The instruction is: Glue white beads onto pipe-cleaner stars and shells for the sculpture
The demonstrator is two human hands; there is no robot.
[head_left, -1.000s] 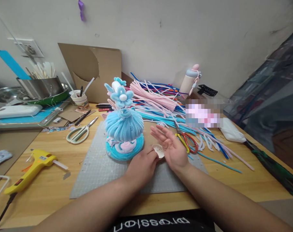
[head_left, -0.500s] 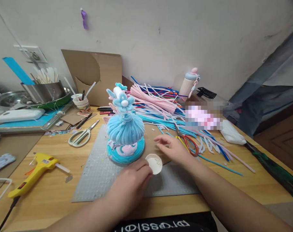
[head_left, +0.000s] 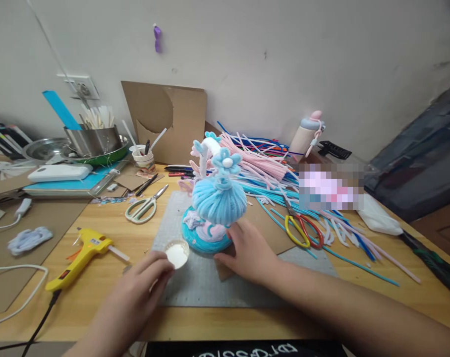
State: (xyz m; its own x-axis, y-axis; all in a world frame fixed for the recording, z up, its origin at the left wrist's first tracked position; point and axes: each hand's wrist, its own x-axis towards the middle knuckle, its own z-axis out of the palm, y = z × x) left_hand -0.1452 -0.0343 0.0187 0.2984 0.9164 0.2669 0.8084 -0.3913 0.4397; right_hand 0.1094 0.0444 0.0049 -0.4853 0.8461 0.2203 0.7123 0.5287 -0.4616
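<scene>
My left hand (head_left: pixel 145 277) is closed on the edge of a small pale cup (head_left: pixel 177 255), tipped so its white inside shows; tiny beads seem to line its wall. On the right, my right hand (head_left: pixel 251 253) grips the edge of a pipe-cleaner lamp's round blue base, thumb in front and fingers at the side. The pipe-cleaner lamp (head_left: pixel 219 201) stands upright, with a pleated light-blue shade, a curved white stem and blue flowers. Pink and white swirls cover part of its base. The fingertips behind the base are partly hidden.
Under the lamp lie a grey cutting mat (head_left: pixel 195 292) and a cardboard piece (head_left: pixel 273 228). A yellow glue gun (head_left: pixel 80 255) and white-handled scissors (head_left: pixel 143 208) are left; red-and-yellow scissors (head_left: pixel 303 230) and heaped pipe cleaners (head_left: pixel 262 163) are right and behind. A bottle (head_left: pixel 305 136) stands near the wall.
My left hand has carried the cup leftward, away from my right hand. My right hand, earlier open beside the lamp, has come to its base. The view has turned slightly left.
</scene>
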